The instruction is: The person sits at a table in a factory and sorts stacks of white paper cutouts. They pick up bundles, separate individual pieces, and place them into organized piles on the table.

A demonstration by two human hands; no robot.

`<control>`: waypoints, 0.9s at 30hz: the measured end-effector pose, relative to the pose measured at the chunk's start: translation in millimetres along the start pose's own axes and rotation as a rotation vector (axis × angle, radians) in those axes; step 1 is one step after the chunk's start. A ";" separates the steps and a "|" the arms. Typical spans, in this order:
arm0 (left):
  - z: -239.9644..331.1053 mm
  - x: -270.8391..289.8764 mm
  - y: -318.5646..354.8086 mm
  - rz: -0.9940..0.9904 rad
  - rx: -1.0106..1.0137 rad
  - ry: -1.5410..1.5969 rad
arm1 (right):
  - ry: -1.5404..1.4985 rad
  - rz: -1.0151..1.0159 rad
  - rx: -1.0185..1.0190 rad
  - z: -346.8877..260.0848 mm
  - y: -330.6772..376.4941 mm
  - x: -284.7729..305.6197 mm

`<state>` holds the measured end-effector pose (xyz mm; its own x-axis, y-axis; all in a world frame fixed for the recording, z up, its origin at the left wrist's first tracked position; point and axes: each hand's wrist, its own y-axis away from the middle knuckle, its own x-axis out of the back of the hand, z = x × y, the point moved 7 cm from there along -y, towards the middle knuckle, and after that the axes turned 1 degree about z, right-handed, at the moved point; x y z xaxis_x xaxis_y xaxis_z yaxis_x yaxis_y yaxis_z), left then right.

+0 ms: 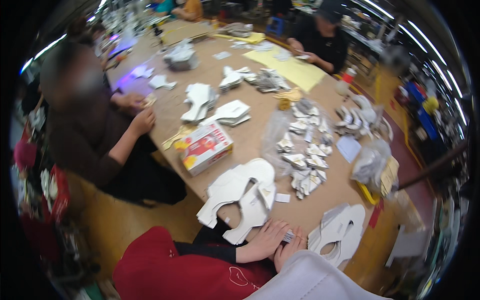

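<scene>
Close to the table's near edge, my left hand (267, 239) and my right hand (291, 250) are together. Between them sits a small stack of thin, light pieces (288, 236), its edges showing as fine stripes. The fingers of both hands close against it from either side; its lower part is hidden. To the left of my hands lies a pile of large curved white cut pieces (256, 204). Another pile of white pieces with round openings (340, 232) lies beside my right hand. A small white slip (282, 198) rests just beyond my fingers.
Ahead are bundled small white pieces (305, 155) on clear plastic. A red-and-white box (204, 147) stands left, near more white stacks (199, 102). A plastic bag (372, 159) lies right. One person (95, 115) works at left, another (320, 42) across the table (240, 150).
</scene>
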<state>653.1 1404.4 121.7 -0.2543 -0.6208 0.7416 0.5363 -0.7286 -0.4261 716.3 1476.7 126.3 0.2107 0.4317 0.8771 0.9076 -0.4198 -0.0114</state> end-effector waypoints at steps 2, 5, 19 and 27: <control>0.8 0.6 -1.8 -0.046 -0.018 0.028 | 0.047 -0.022 0.069 -2.0 -0.1 2.3; -1.2 -3.6 -1.3 -0.102 -0.002 0.105 | 0.037 0.019 0.077 -3.7 -3.1 5.0; -17.3 -11.3 4.0 -0.195 0.153 0.416 | -0.791 0.264 -0.223 57.7 6.7 19.3; -0.7 -3.9 -15.3 -0.320 -0.015 0.574 | -0.312 0.066 0.145 15.3 -2.9 52.3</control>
<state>645.3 1417.8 125.0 -0.7904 -0.4255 0.4406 0.3525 -0.9043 -0.2410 730.2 1512.7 164.8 0.3508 0.6404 0.6833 0.9259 -0.3463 -0.1508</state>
